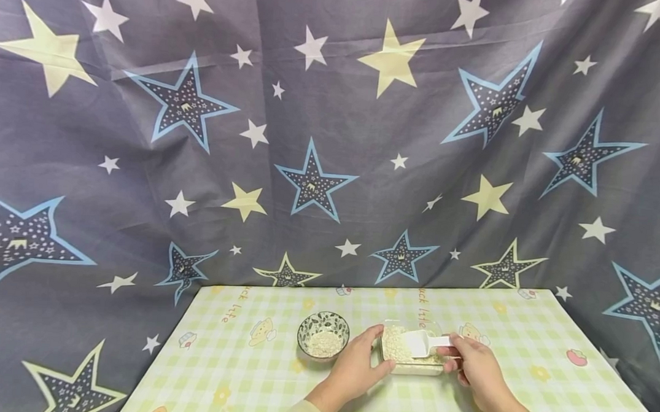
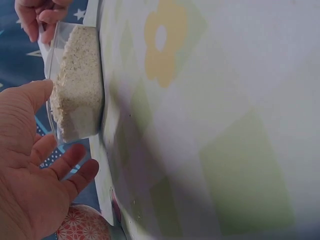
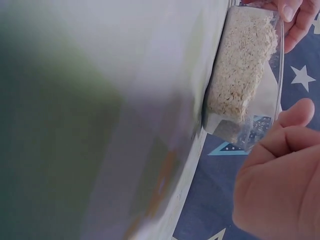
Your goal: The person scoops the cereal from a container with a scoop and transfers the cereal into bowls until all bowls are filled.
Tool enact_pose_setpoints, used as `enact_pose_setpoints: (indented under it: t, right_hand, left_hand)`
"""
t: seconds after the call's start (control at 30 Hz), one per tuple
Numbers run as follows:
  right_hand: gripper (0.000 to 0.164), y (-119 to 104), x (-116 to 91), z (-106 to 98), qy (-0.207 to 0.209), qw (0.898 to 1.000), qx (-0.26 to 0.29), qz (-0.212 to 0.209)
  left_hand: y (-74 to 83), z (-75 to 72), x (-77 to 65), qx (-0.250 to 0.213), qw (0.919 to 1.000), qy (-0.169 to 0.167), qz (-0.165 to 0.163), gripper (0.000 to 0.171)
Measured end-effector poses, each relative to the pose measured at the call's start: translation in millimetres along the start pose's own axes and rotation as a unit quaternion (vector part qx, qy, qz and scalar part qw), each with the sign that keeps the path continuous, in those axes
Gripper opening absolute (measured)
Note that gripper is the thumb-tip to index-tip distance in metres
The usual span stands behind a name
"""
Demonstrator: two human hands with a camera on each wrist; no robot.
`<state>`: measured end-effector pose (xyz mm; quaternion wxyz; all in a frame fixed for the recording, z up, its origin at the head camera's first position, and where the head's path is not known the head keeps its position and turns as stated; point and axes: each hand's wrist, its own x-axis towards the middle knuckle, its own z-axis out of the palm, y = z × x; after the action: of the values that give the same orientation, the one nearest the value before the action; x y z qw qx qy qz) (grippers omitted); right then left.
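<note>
A clear rectangular container (image 1: 418, 370) of pale flakes that look like oats (image 1: 393, 344) stands on the table. My left hand (image 1: 356, 366) holds its left end, the thumb at the near rim and the other fingers along the side. In my right hand (image 1: 480, 371) I pinch the handle of a white scoop (image 1: 417, 344), whose head lies over the flakes inside the container. Left of my left hand, a small patterned bowl (image 1: 325, 318) contains more of the flakes. The left wrist view shows the bowl's red-patterned outside (image 2: 85, 225); the scoop is mostly hidden there.
A green-and-white checked cloth (image 1: 234, 368) with cartoon prints covers the table. Behind the table hangs a dark grey curtain (image 1: 328, 255) with stars. The table's far edge meets the curtain.
</note>
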<state>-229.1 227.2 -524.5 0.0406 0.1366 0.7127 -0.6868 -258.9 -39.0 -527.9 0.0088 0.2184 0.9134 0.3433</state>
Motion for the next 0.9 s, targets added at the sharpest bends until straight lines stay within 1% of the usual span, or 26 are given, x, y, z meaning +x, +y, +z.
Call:
enact_pose_setpoints:
  t: [0.13, 0.3, 0.43, 0.5, 0.57, 0.63, 0.7, 0.77, 0.83, 0.9]
  right_hand:
    - [0.048, 1, 0, 1, -0.008, 1.000, 0.011, 0.007]
    - [0.055, 2, 0, -2, -0.022, 0.999, 0.035, 0.011]
    - [0.060, 3, 1, -5, -0.027, 0.996, 0.079, 0.025]
    - [0.058, 4, 2, -7, -0.025, 0.993, 0.110, 0.037]
    - [0.052, 5, 4, -10, -0.028, 0.988, 0.146, 0.048]
    - [0.041, 5, 5, -13, -0.032, 0.981, 0.185, 0.057]
    - [0.028, 4, 6, -16, -0.036, 0.971, 0.230, 0.063]
    - [0.019, 4, 7, -18, -0.050, 0.961, 0.266, 0.062]
    - [0.013, 4, 8, -19, -0.059, 0.952, 0.294, 0.059]
    - [0.011, 4, 8, -20, -0.072, 0.945, 0.313, 0.056]
  left_hand:
    - [-0.1, -0.8, -0.4, 0.010, 0.9999, 0.004, 0.002, 0.078]
    - [0.4, -0.9, 0.2, 0.017, 0.9998, 0.004, 0.003, 0.078]
    - [1.3, -1.1, 0.2, 0.012, 0.9999, 0.000, -0.004, 0.080]
    - [1.4, -1.3, -0.1, 0.010, 0.9999, -0.002, -0.006, 0.080]
    - [1.8, -1.6, -0.3, 0.008, 0.9999, -0.003, -0.008, 0.081]
    - [2.1, -1.9, -0.2, 0.007, 0.9999, -0.004, -0.006, 0.081]
    - [2.2, -1.9, -0.2, 0.007, 0.9999, -0.004, -0.006, 0.081]
    - [2.1, -1.6, -0.1, 0.009, 0.9999, -0.004, -0.004, 0.081]
    - [1.8, -1.3, -0.2, 0.009, 0.9999, -0.004, -0.004, 0.081]
    - [1.6, -1.2, -0.2, 0.009, 0.9999, -0.004, -0.004, 0.080]
